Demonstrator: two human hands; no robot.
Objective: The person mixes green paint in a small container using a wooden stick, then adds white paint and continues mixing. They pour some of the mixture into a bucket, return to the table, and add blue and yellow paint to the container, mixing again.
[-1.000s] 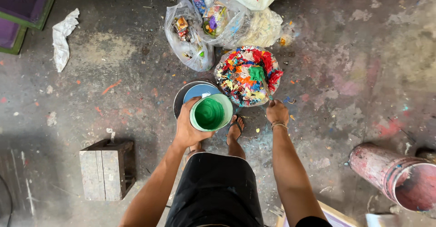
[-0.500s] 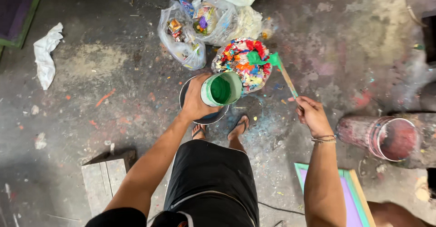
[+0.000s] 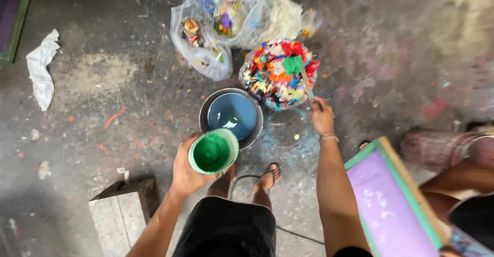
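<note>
My left hand grips a small round tub of green paint, held just in front of a metal bucket of blue paint on the floor. My right hand holds a thin wooden-handled brush whose green tip rests on a pile of many-coloured scraps in a clear bag. My feet in sandals stand right behind the bucket.
Clear plastic bags of packets lie beyond the bucket. A white rag is at the left and a concrete block near my left leg. A green-framed purple board and another person's leg are at the right.
My right hand swung the brush from out at the right back onto the coloured scraps. The green tub came lower and nearer me, uncovering the blue bucket. The purple board has come further into view.
</note>
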